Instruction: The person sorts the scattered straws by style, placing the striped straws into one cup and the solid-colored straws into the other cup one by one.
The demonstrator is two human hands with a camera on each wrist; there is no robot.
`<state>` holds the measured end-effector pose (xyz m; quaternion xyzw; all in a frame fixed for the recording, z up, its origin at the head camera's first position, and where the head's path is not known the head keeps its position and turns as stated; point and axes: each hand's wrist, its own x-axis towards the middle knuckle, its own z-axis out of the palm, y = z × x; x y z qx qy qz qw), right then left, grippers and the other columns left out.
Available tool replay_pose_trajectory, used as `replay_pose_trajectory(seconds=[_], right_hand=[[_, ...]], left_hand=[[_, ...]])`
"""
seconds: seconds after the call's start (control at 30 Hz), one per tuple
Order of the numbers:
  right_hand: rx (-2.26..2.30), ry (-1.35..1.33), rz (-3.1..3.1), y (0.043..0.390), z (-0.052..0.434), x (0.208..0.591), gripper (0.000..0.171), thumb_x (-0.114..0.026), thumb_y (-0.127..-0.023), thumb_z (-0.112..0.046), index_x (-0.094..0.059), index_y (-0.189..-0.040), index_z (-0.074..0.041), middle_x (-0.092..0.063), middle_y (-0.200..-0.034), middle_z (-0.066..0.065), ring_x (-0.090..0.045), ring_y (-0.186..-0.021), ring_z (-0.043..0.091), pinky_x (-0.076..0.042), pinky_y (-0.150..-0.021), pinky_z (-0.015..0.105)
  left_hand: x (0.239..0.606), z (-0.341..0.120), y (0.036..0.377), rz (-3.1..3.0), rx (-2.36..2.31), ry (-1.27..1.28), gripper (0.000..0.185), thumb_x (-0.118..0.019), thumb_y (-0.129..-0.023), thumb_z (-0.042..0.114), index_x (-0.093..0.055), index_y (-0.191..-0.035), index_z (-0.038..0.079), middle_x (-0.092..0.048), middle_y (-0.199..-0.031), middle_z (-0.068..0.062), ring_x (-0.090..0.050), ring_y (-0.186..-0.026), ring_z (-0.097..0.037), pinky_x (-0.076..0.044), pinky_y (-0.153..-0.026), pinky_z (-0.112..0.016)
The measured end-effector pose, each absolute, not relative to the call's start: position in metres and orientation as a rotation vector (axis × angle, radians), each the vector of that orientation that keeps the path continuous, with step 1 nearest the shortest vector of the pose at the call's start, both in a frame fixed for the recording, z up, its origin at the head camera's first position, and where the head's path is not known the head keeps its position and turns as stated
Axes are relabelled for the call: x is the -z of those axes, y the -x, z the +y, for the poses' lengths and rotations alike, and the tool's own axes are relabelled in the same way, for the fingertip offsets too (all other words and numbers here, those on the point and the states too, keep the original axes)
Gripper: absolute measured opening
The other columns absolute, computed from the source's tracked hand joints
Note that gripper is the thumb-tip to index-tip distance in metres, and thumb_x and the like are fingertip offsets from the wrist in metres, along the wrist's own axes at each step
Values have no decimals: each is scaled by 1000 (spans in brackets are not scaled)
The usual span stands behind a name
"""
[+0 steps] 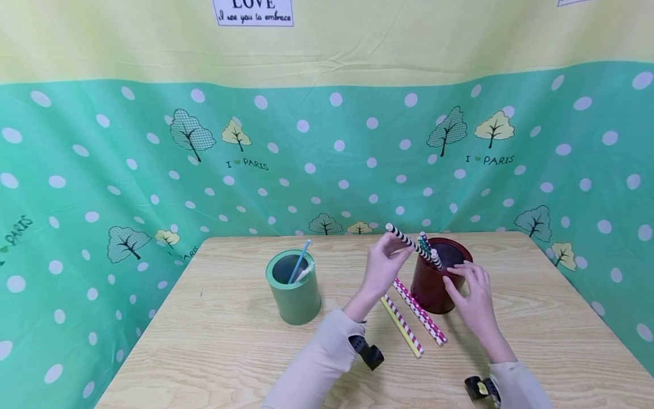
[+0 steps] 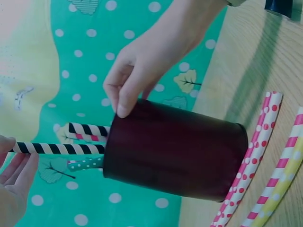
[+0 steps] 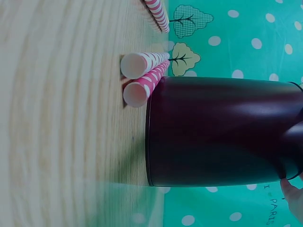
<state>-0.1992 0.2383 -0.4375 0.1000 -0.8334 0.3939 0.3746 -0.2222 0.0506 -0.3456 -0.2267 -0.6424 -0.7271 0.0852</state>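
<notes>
My left hand pinches the upper end of a black-and-white striped paper straw, whose lower end is inside a dark red cup. My right hand holds the cup's rim between thumb and fingers; in the left wrist view that hand grips the near edge. Other straws stand in the cup, among them a green dotted straw and another black-and-white straw. In the right wrist view the cup stands on the table, and only fingertips show.
Beside the cup lie a pink dotted straw, a white straw with red dots, a pink-striped straw and a yellow straw. A green cup stands at left, containing a blue stick and something white.
</notes>
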Motion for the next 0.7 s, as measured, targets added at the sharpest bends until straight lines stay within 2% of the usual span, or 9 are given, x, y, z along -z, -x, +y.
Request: replay_pose_trajectory(seconds=[0.13, 0.3, 0.7], right_hand=[[-1008, -254, -2133, 199, 238, 438, 18, -65, -73, 1, -60, -90, 3, -50, -103, 22, -36, -108, 38, -26, -90, 48], [-995, -259, -2127, 200, 238, 438, 19, -65, -72, 2, -60, -90, 3, -50, -102, 21, -36, -107, 38, -26, -90, 47], [-972, -287, -2105, 201, 239, 439, 20, -66, -69, 5, -59, -88, 4, -51, -102, 21, -38, -103, 36, -27, -88, 40]], left_hand=[[359, 57, 232, -1958, 2112, 687, 15, -60, -79, -3, -56, -93, -7, -62, -94, -18, -61, -88, -17, -49, -76, -21], [366, 62, 237, -2090, 1975, 707, 15, -60, -81, 3, -60, -93, -6, -63, -93, -18, -62, -87, -22, -48, -74, -18], [385, 70, 250, -2351, 1628, 774, 17, -58, -85, 16, -64, -89, 1, -66, -86, -8, -61, -79, -8, -46, -67, -11]])
